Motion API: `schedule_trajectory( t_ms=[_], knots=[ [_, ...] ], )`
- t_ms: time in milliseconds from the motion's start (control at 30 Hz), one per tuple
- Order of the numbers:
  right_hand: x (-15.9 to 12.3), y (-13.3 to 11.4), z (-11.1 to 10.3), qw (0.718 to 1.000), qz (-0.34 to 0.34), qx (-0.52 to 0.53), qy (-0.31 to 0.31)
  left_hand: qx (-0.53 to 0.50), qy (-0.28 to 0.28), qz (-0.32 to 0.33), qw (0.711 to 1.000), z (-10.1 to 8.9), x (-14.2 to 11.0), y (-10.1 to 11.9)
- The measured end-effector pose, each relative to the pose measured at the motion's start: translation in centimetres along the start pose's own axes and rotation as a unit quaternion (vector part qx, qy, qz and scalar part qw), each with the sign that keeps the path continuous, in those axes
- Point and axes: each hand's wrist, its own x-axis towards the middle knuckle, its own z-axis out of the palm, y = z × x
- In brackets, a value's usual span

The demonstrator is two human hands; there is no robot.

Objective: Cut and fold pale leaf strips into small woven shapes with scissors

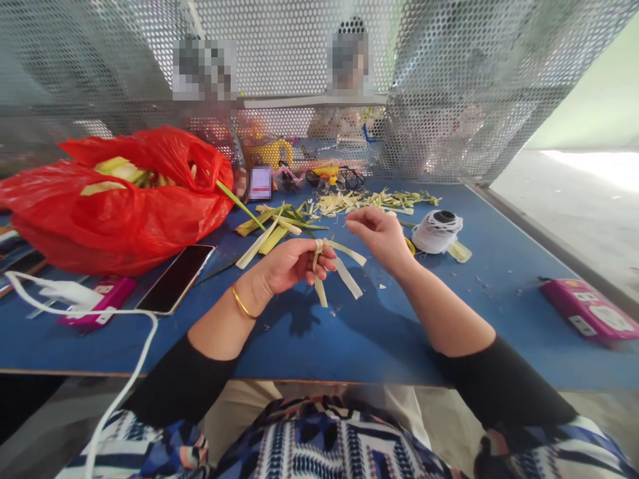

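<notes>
Over the blue table, my left hand (294, 265) pinches a small knotted bundle of pale leaf strips (349, 278) between thumb and fingers. Several strip ends fan out to the right and downward from it. To the right and a little farther off, my right hand (380, 234) hovers with thumb and forefinger pressed together. Whatever lies in that pinch, if anything, is too fine to make out. A cone of white thread (433, 234) stands just beyond my right hand, with a short pale leaf piece (459, 251) beside it.
A red plastic bag (150, 229) of leaves bulges at the left. Near it lie a dark phone (177, 278), a magenta box (107, 299) and a white cable (144, 352). Cut leaf strips (272, 229) and trimmings (369, 201) spread before a perforated metal screen (299, 66). Another magenta box (594, 309) sits right.
</notes>
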Motion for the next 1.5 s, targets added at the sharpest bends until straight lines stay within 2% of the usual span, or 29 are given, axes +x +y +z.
schedule_trajectory(
  t_ms=[67, 133, 200, 333, 467, 533, 600, 700, 767, 933, 1033, 1167, 1300, 1433, 1500],
  knots=[
    [-0.1, 0.3, 0.1, 0.996, -0.015, -0.017, -0.084, -0.016, 0.009, -0.003, 1.0, 0.0, 0.1, 0.1],
    [-0.4, 0.4, 0.3, 0.988, 0.002, -0.023, -0.156, -0.026, 0.023, -0.005, 0.999, 0.1, 0.0, 0.3],
    [-0.6, 0.3, 0.4, 0.985, 0.009, -0.035, -0.168, -0.033, 0.046, -0.004, 0.998, 0.2, 0.0, 0.4],
    [-0.6, -0.8, -0.4, 0.99, -0.015, -0.008, -0.142, -0.027, 0.074, 0.003, 0.997, 0.3, 0.0, 0.4],
    [-0.9, -1.9, -1.3, 0.963, 0.05, 0.117, -0.238, 0.012, 0.073, 0.018, 0.997, 0.1, 0.3, -0.1],
    [-1.1, -2.0, -1.2, 0.952, 0.064, 0.144, -0.263, 0.019, 0.068, 0.02, 0.997, 0.0, 0.5, -0.3],
    [-1.2, -1.8, -0.7, 0.965, 0.027, 0.108, -0.238, 0.017, 0.066, 0.013, 0.998, -0.1, 0.6, -0.4],
    [-1.4, -1.3, 0.4, 0.989, -0.089, 0.0, -0.116, 0.019, 0.07, -0.006, 0.997, 0.1, 0.5, -0.4],
    [-1.6, -1.0, 1.1, 0.99, -0.121, -0.019, -0.065, 0.025, 0.068, -0.011, 0.997, 0.3, 0.4, -0.4],
    [-2.0, -0.7, 1.8, 0.994, -0.048, -0.009, -0.094, 0.032, 0.048, -0.002, 0.998, 0.8, 0.2, -0.5],
    [-2.1, -0.8, 1.9, 0.993, -0.043, -0.023, -0.103, 0.029, 0.036, -0.011, 0.999, 0.8, 0.3, -0.6],
    [-2.3, -0.9, 2.1, 0.991, -0.064, -0.083, -0.077, 0.018, 0.03, -0.008, 0.999, 0.7, 0.5, -0.8],
    [-2.5, -0.9, 2.6, 0.989, -0.034, -0.134, -0.052, 0.014, 0.039, -0.004, 0.999, 0.6, 0.7, -1.0],
    [-2.7, -0.8, 2.9, 0.993, 0.012, -0.098, -0.064, 0.037, 0.051, -0.009, 0.998, 0.5, 0.8, -1.2],
    [-2.7, -0.8, 3.0, 0.995, 0.036, -0.056, -0.069, 0.043, 0.034, -0.009, 0.998, 0.3, 0.8, -1.1]
  ],
)
